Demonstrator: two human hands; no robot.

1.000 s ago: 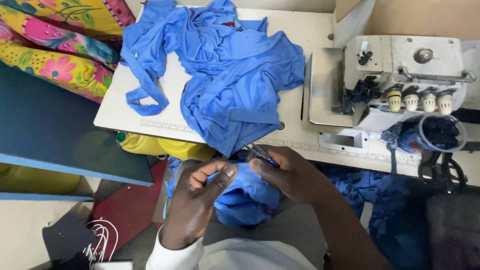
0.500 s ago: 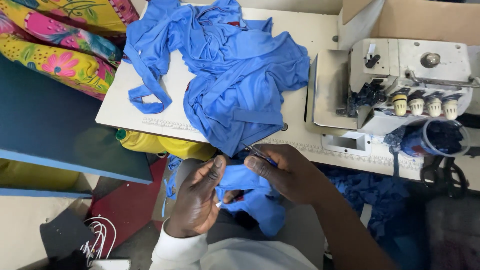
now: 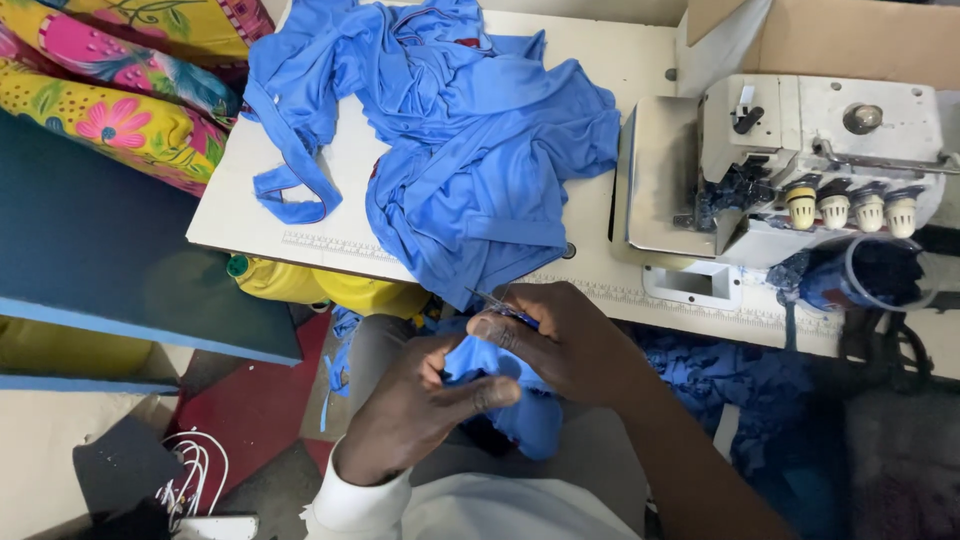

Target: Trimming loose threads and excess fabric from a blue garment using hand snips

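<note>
Head view is filled at its lower middle by two hands working close together below the near edge of the tabletop [image 3: 620, 60]. Much of the small blue cloth piece [image 3: 505, 385] is covered by them; only a fold between the fingers and a bunched part hanging below the right hand [image 3: 560, 345] can be seen. The left hand [image 3: 425, 410] is closed on the cloth, its forefinger stretched across the front of it. The right hand is clenched around a thin metal tool [image 3: 490, 300], of which only the pointed tip shows above the knuckles; whether it is a pair of snips cannot be told. The tool tip lies just above the cloth, near the hanging edge of the blue fabric heap [image 3: 470, 150] spread on the tabletop. At right, the sewing machine [image 3: 810, 150] is cut off by the frame edge. Dark blue scraps [image 3: 740, 375] under the tabletop are lost in shadow.
</note>
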